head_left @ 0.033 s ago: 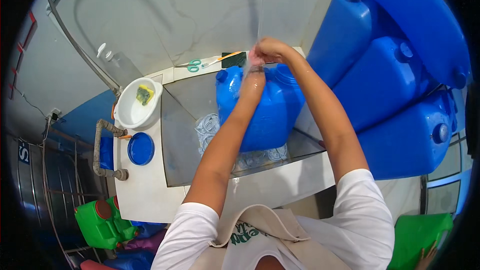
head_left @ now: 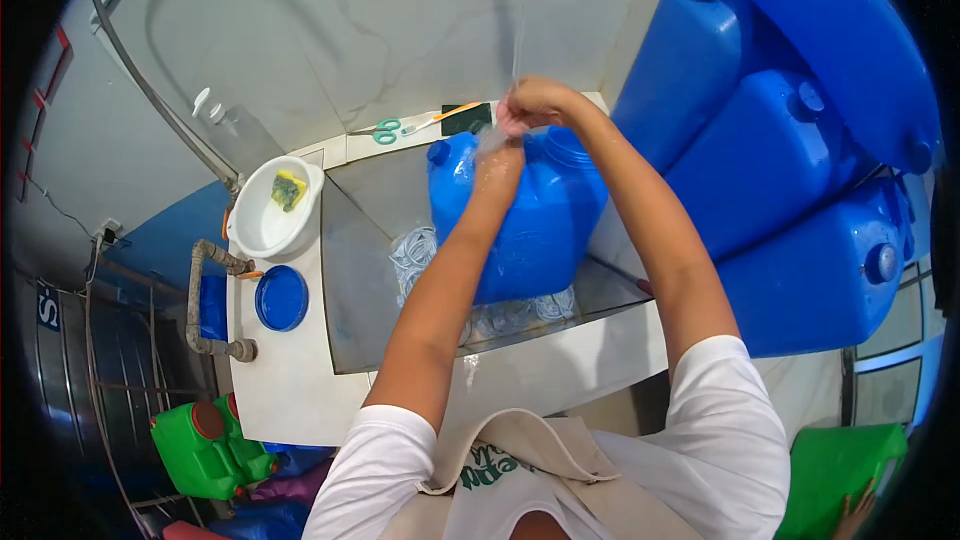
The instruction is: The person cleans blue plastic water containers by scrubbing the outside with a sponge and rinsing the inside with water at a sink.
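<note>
A blue plastic jerrycan [head_left: 540, 245] sits in the grey sink [head_left: 358, 240], on a bed of pale coiled cord [head_left: 412, 258] that probably cushions it or keeps it from sliding. The person's left hand [head_left: 501, 165] lies against its top, between the small cap [head_left: 438, 152] and the wide mouth [head_left: 567, 146], perhaps to steady it; whether the fingers grasp a handle there cannot be told. The right hand [head_left: 534, 104] bends over the left with its fingers curled, under a thin stream of water [head_left: 517, 45]; splashing blurs the fingertips, so whether it pinches anything is unclear. The wide mouth appears uncovered, and a round blue lid [head_left: 281, 298] rests on the counter to the left, likely laid there to stay within reach. Beyond it, a white basin [head_left: 262, 232] holds a yellow-and-green sponge [head_left: 289, 191]. The jerrycan's broad face is turned toward the person, its openings upward and nearer the wall, the cap to the left and the mouth to the right. Its long axis seems to run from base to top, roughly upright; the fisheye view leaves any lean uncertain.
</note>
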{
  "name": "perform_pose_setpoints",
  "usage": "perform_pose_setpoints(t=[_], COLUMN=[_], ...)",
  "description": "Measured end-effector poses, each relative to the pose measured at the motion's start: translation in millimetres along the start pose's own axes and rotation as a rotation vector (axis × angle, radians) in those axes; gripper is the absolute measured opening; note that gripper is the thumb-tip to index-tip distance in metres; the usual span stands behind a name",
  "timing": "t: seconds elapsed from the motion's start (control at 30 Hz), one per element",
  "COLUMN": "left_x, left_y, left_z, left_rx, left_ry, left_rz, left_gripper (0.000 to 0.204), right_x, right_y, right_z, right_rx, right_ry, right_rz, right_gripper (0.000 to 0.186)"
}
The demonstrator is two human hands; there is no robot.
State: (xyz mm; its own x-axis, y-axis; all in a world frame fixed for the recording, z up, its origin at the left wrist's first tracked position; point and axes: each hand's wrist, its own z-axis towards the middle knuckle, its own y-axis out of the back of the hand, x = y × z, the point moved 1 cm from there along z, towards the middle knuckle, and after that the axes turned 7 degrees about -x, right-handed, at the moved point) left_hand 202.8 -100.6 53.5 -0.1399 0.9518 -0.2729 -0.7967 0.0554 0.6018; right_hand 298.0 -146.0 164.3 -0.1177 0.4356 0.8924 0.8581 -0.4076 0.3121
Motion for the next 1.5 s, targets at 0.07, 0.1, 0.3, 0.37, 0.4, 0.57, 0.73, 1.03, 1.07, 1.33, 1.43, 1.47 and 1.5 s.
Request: perform_pose_setpoints(t=[0.07, 0.1, 0.3, 0.37, 0.4, 0.57, 0.73, 1.03, 1.07, 1.33, 1.43, 1.47, 1.5], left_x=[12, 14, 51, 71, 70, 85, 88, 104, 104, 104, 104, 106, 107], left_y=[13, 20, 73, 92, 101, 152, 179, 185, 191, 184, 194, 202, 202], left_z=[0, 2, -11, -24, -36, -102, -150, -190, -194, -196, -205, -211, -214], left_rx=[0.054, 0.1, 0.586, 0.71, 0.701, 0.485, 0.465, 0.363, 0.378, 0.385, 0.378, 0.399, 0.357], left_ry=[-0.075, -0.147, 0.241, 0.424, 0.514, 0.638, 0.69, 0.435, 0.419, 0.442, 0.586, 0.601, 0.586], left_rz=[0.035, 0.067, 0.008, -0.11, -0.153, -0.152, -0.011, 0.032, 0.03, -0.018, 0.003, 0.013, 0.01], left_gripper=[0.025, 0.029, 0.042, 0.04, 0.037, 0.031, 0.032, 0.027, 0.027, 0.022, 0.021, 0.021, 0.02], right_x=[1, -1, -2, 0, -6, -19, -35, -34, -29, -22, -1, 8, 3], right_y=[-4, -2, 0, -3, 3, 4, -36, -162, -177, -186, -187, -184, -172], right_z=[-2, -2, 2, 2, 2, 6, 48, 191, 198, 213, 172, 153, 138], right_rx=[-0.025, -0.037, -0.122, -0.094, -0.103, -0.079, 0.024, -0.326, -0.353, -0.349, -0.229, -0.121, -0.029], right_ry=[0.012, 0.006, 0.052, 0.082, 0.076, -0.033, -0.06, 0.607, 0.548, 0.533, 0.714, 0.614, 0.498], right_rz=[-0.02, -0.012, -0.07, -0.12, -0.113, -0.075, 0.3, -0.666, -0.86, -1.028, -0.974, -0.831, -0.696], right_gripper=[0.022, 0.022, 0.02, 0.02, 0.02, 0.017, 0.015, 0.015, 0.017, 0.017, 0.019, 0.02, 0.022])
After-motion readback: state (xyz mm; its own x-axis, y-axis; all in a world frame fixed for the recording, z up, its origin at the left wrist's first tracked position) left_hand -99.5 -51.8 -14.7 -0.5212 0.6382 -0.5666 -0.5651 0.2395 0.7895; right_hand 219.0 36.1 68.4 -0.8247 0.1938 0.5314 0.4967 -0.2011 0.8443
